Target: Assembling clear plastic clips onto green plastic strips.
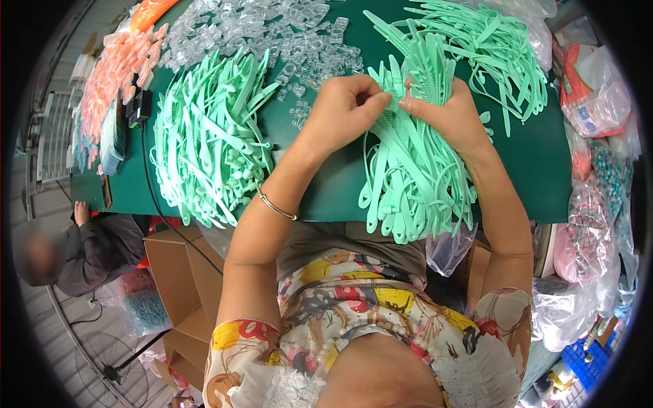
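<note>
A thick bundle of mint-green plastic straps [432, 75], with toothed edges, stands up in my right hand [452, 115], whose thumb presses across its front. Beside it, my left hand [347, 112] is curled, thumb and forefinger pinched at the bundle's left edge, on what looks like a strap; the fingertips partly hide it. Below both hands a heap of the same straps [415, 183] spreads to the table's near edge, some rounded ends hanging over. Another large heap of mint-green straps [211, 136] lies to the left of my left forearm.
Clear plastic buckles [258, 30] are scattered at the back of the green table [326, 190]. More straps [483, 47] lie far right, orange pieces [122, 58] far left. A black cable [146, 177] runs off the near edge by a cardboard box [180, 272]. Another person sits left.
</note>
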`<state>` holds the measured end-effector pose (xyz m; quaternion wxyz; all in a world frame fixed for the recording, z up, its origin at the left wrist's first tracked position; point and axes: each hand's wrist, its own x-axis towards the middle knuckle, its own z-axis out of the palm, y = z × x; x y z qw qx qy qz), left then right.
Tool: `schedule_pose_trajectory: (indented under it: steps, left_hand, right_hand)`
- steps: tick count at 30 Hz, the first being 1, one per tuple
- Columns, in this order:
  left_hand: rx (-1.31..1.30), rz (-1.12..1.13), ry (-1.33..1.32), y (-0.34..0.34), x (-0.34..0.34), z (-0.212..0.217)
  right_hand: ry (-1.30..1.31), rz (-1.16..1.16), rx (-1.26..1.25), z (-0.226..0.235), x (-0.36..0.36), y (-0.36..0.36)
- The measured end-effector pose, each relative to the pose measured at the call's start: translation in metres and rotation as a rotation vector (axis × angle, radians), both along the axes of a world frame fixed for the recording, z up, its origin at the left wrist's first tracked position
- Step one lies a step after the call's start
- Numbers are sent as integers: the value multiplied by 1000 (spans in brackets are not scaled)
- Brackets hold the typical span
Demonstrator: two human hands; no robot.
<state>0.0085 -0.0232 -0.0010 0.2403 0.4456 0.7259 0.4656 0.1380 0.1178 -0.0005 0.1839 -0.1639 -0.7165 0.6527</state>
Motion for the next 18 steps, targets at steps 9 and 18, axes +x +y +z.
schedule_pose_trajectory:
  steps: [9,18]
  left_hand:
    - [43,1,-255,2,9,-4]
    - [181,112,-372,-2,2,-10]
  right_hand:
    - [-25,118,62,4,-1,-3]
    - [-96,88,28,3,-1,0]
